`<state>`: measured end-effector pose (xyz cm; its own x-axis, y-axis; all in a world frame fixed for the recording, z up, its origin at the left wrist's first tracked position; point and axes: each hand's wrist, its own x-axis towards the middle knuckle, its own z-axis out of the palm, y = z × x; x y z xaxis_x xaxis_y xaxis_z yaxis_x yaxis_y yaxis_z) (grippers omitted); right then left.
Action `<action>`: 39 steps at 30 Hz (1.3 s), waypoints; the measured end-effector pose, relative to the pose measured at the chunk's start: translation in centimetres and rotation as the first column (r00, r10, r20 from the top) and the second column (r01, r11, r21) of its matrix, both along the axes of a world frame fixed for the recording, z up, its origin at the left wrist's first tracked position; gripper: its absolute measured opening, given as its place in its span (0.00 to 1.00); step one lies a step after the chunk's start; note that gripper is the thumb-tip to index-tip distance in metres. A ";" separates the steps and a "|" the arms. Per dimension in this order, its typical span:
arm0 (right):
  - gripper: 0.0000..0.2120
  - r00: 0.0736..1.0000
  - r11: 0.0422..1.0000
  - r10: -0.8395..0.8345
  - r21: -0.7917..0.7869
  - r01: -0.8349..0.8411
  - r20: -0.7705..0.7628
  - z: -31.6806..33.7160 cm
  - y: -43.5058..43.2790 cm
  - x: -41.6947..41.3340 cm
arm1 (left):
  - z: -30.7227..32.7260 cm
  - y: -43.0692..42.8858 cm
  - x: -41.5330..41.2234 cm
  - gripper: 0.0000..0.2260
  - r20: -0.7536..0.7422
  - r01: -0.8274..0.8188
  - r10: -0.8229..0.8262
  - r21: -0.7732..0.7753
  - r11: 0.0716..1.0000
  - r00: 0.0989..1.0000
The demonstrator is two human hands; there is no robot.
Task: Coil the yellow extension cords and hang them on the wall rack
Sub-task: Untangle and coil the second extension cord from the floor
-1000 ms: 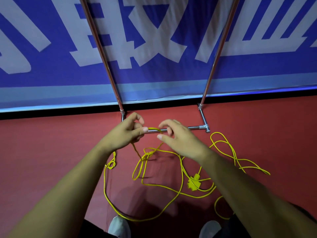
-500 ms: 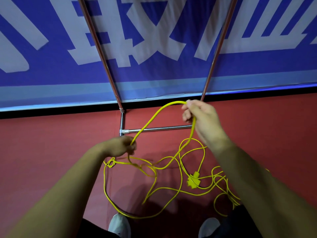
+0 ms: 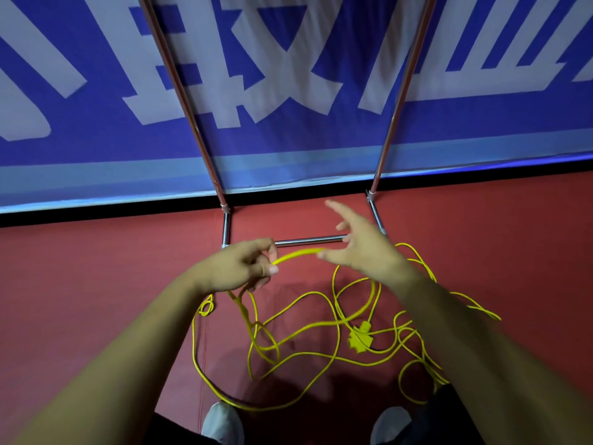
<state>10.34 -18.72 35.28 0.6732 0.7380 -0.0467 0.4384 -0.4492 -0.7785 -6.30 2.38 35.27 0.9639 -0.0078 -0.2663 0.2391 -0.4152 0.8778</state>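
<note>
**Messy yellow cord (image 3: 357,340)**

Low in the middle, the yellow cord lies in loose loops on the red floor (image 3: 96,284). The left hand (image 3: 234,268) pinches one piece. The right hand (image 3: 365,248) is spread wide. Behind stand the metal rack (image 3: 308,241) and blue banner (image 3: 288,139).
</note>
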 end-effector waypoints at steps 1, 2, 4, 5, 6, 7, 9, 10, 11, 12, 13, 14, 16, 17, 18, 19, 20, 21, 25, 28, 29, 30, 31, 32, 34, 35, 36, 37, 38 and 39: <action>0.39 0.997 0.997 0.073 -0.005 -0.073 0.003 -0.1 0.3 -0.7 | -0.1 -0.3 0.1 0.05 -0.017 0.029 -0.029 -0.014 0.999 0.999; 0.34 0.988 0.988 0.151 -0.009 -0.151 -0.028 -0.2 0.7 -1.5 | 0.0 -0.6 0.2 0.05 -0.019 0.047 -0.048 -0.021 0.999 0.999; 0.19 0.942 0.943 0.319 -0.061 -0.326 -0.105 -0.3 1.5 -3.3 | 0.0 -0.9 0.4 0.05 0.002 0.027 -0.027 -0.036 0.999 1.000; 0.12 0.917 0.916 0.380 -0.092 -0.391 -0.120 -0.3 1.9 -4.0 | -0.1 -0.7 0.5 0.06 0.021 -0.007 0.008 -0.045 0.999 1.000; 0.08 0.905 0.905 0.404 -0.088 -0.417 -0.137 -0.3 2.2 -4.5 | -0.1 -0.5 0.5 0.07 0.039 -0.035 0.037 -0.054 0.998 0.999; 0.05 0.902 0.911 0.397 -0.049 -0.410 -0.167 -0.2 2.5 -4.7 | -0.1 -0.1 0.4 0.08 0.050 -0.046 0.049 -0.056 0.997 0.998; 0.07 0.918 0.943 0.334 0.091 -0.322 -0.215 0.6 2.6 -4.2 | -0.6 0.9 0.1 0.10 0.017 -0.009 0.008 0.026 1.000 1.000; 0.08 0.928 0.953 0.286 0.172 -0.250 -0.239 1.1 2.5 -3.6 | -1.3 1.6 -0.2 0.10 -0.022 0.018 -0.016 0.118 0.993 1.000; 0.08 0.936 0.954 0.231 0.252 -0.163 -0.266 1.6 2.3 -2.8 | -2.3 2.5 -0.5 0.08 -0.062 0.030 -0.016 0.244 0.969 0.998; 0.08 0.938 0.942 0.162 0.330 -0.055 -0.307 2.0 2.0 -2.0 | -3.3 3.5 -0.9 0.07 -0.094 0.023 0.016 0.400 0.916 0.995; 0.08 0.925 0.915 0.086 0.398 0.074 -0.370 2.3 1.6 -1.1 | -4.1 4.4 -1.2 0.06 -0.115 -0.007 0.084 0.546 0.837 0.990; 0.09 0.899 0.875 0.019 0.442 0.198 -0.439 2.5 1.1 -0.1 | -4.4 5.1 -1.6 0.05 -0.124 -0.049 0.161 0.626 0.779 0.979; 0.11 0.869 0.835 -0.081 0.443 0.327 -0.488 2.5 0.1 1.4 | -4.2 5.8 -2.0 0.07 -0.109 -0.130 0.230 0.565 0.815 0.967; 0.12 0.885 0.856 -0.126 0.403 0.325 -0.448 2.4 -0.3 1.9 | -3.7 5.5 -2.0 0.08 -0.102 -0.160 0.230 0.452 0.877 0.968; 0.12 0.911 0.894 -0.148 0.342 0.289 -0.384 2.3 -0.6 2.2 | -3.1 5.0 -1.9 0.10 -0.084 -0.181 0.219 0.324 0.929 0.972; 0.12 0.932 0.936 -0.140 0.262 0.234 -0.335 2.0 -0.7 2.3 | -2.4 4.4 -1.7 0.11 -0.053 -0.190 0.207 0.219 0.957 0.977; 0.11 0.942 0.970 -0.106 0.177 0.169 -0.318 1.7 -0.8 2.3 | -1.6 3.7 -1.4 0.12 -0.015 -0.189 0.193 0.137 0.972 0.981; 0.09 0.942 0.990 -0.061 0.103 0.100 -0.329 1.3 -0.7 2.1 | -1.0 3.1 -1.2 0.14 0.025 -0.179 0.178 0.085 0.980 0.984; 0.10 0.904 0.978 0.199 0.011 -0.211 -0.378 0.7 -0.2 0.3 | 0.2 1.6 -0.4 0.14 0.119 -0.125 0.119 0.044 0.991 0.986; 0.15 0.839 0.954 0.297 0.119 -0.274 -0.455 0.8 0.7 -2.1 | 0.5 0.9 0.0 0.14 0.127 -0.052 0.050 0.019 0.998 0.991; 0.14 0.842 0.949 0.315 0.125 -0.290 -0.437 0.7 1.0 -2.8 | 0.4 0.7 0.1 0.14 0.136 -0.039 0.038 0.005 0.999 0.990; 0.12 0.861 0.944 0.330 0.115 -0.310 -0.387 0.8 1.2 -3.3 | 0.4 0.6 0.3 0.14 0.150 -0.052 0.053 -0.013 0.999 0.987; 0.09 0.886 0.944 0.331 0.103 -0.314 -0.326 0.9 1.5 -3.5 | 0.4 0.6 0.4 0.15 0.167 -0.099 0.102 -0.029 0.995 0.981; 0.07 0.915 0.951 0.309 0.081 -0.298 -0.261 0.9 1.6 -3.2 | 0.4 0.7 0.6 0.15 0.187 -0.175 0.179 -0.042 0.984 0.966; 0.06 0.965 0.977 0.212 0.027 -0.210 -0.152 1.2 1.6 -2.0 | 0.2 1.4 0.7 0.16 0.207 -0.384 0.390 -0.072 0.921 0.897; 0.08 0.983 0.987 0.153 -0.030 -0.157 -0.105 1.1 1.4 -1.2 | 0.1 1.9 0.7 0.16 0.208 -0.485 0.495 -0.098 0.869 0.844; 0.09 0.993 0.987 0.099 -0.117 -0.106 -0.067 0.4 1.0 -0.2 | -0.1 2.4 0.7 0.16 0.209 -0.565 0.577 -0.119 0.816 0.790; 0.11 0.998 0.976 0.049 -0.210 -0.059 -0.048 -0.1 0.5 0.6 | -0.2 2.7 0.6 0.16 0.211 -0.610 0.623 -0.128 0.782 0.753; 0.12 0.999 0.956 0.016 -0.294 -0.026 -0.038 -0.6 0.2 0.9 | -0.1 2.8 0.5 0.16 0.214 -0.618 0.629 -0.122 0.776 0.748; 0.11 0.999 0.942 0.011 -0.335 -0.021 -0.033 -1.0 0.0 0.8 | 0.0 2.6 0.4 0.16 0.214 -0.588 0.596 -0.109 0.802 0.774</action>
<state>11.19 -18.72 34.32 0.6558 0.6866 -0.3138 0.4261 -0.6799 -0.5968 -5.89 5.03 35.29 0.8134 0.5794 -0.0518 0.2217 -0.2265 0.9484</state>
